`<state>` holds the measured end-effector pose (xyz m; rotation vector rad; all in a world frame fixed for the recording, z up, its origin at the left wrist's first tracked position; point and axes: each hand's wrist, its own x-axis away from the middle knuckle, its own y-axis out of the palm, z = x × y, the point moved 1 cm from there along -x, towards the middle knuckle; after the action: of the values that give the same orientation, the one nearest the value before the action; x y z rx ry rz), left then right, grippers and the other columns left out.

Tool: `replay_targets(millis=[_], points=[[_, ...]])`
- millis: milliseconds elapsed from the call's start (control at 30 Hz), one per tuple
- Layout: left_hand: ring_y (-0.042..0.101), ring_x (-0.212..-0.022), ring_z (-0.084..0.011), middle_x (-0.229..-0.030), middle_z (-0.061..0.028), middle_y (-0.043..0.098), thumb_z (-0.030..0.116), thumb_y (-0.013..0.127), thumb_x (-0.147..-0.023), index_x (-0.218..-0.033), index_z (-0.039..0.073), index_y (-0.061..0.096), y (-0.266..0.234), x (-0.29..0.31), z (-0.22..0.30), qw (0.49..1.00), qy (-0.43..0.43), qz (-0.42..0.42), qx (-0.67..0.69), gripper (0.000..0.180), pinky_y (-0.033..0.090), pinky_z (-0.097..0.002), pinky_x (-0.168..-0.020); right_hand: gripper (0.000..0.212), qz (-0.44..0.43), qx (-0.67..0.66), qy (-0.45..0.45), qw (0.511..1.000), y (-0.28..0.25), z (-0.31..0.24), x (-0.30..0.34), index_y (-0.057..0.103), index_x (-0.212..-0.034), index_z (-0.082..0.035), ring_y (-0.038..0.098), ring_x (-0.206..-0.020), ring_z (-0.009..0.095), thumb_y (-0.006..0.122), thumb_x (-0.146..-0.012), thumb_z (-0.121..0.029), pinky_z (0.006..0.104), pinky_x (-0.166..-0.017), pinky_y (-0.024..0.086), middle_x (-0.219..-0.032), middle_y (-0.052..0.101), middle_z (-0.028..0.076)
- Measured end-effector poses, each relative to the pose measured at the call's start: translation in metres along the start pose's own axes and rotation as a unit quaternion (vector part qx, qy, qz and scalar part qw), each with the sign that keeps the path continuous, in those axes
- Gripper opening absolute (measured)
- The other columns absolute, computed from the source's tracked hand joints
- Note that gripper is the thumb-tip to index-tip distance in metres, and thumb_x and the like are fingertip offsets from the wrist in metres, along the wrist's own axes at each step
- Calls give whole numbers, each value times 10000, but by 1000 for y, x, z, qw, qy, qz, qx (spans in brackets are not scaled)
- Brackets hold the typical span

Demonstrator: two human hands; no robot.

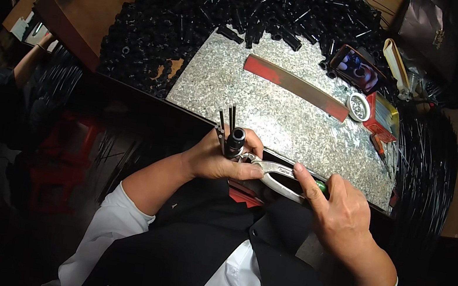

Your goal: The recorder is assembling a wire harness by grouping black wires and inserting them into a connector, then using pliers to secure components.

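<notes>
Close to my body, just off the table's near edge, my left hand (220, 155) is closed around a black tubular piece (235, 140) with its round open end up. Several thin dark rods (226, 122) stick up beside the tube from the same hand. My right hand (340, 206) grips silver pliers (279, 170) with green on the handle. Their jaws are at the side of the black tube, by my left fingers; whether they bite on it, I cannot tell. My left thumb lies along the head of the pliers.
A big heap of black tubular parts (157, 31) fills the table's far side. On the speckled board (209, 75) lie a red-ended bar (296, 87), a white dish (359, 107), a red box (382, 120) and an orange-handled tool (378, 146). A phone (356, 69) leans behind. Another person's arm (31, 60) shows left.
</notes>
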<state>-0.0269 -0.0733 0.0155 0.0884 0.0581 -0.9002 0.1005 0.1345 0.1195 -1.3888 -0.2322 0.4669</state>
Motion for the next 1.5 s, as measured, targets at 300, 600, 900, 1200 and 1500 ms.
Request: replay_targets(millis=[300, 600, 900, 1200, 1500], points=[[548, -737, -45, -811, -13, 596, 122, 868, -618, -921, 12, 566, -5, -5, -12, 998, 15, -9, 52, 441, 425, -177, -626, 639, -14, 69, -6, 998, -12, 6, 3, 453, -1378, -190, 454, -567, 172, 557, -754, -101, 282, -483, 385, -690, 361, 50], [522, -659, -22, -745, 9, 599, 120, 832, -676, -887, 31, 553, 1, -6, -16, 999, 7, 36, -17, 361, 400, -175, -569, 632, -21, 54, 4, 998, -9, -1, 2, 458, -1372, -168, 465, -580, 193, 562, -754, -83, 301, -494, 399, -693, 370, 59], [514, -648, -33, -718, 10, 569, 115, 763, -720, -870, 39, 541, -3, -1, -14, 995, 11, 91, -27, 278, 412, -189, -575, 635, -22, 32, 34, 999, 4, -11, -5, 448, -1377, -157, 472, -598, 207, 564, -759, -71, 312, -506, 403, -714, 376, 74], [517, -688, -37, -752, 7, 565, 95, 737, -722, -921, 46, 542, -1, -4, -13, 996, -3, 86, 12, 284, 417, -191, -597, 648, -11, -32, 32, 999, 18, -9, -8, 433, -1382, -148, 492, -568, 215, 579, -757, -67, 332, -496, 417, -721, 399, 89], [530, -739, -53, -827, -14, 555, 102, 854, -626, -1053, 31, 508, -14, -12, -19, 994, 56, 91, 34, 554, 434, -184, -665, 738, -60, -215, 78, 972, 27, -1, -13, 391, -1400, -148, 554, -585, 288, 688, -727, -98, 392, -523, 462, -746, 472, 129]])
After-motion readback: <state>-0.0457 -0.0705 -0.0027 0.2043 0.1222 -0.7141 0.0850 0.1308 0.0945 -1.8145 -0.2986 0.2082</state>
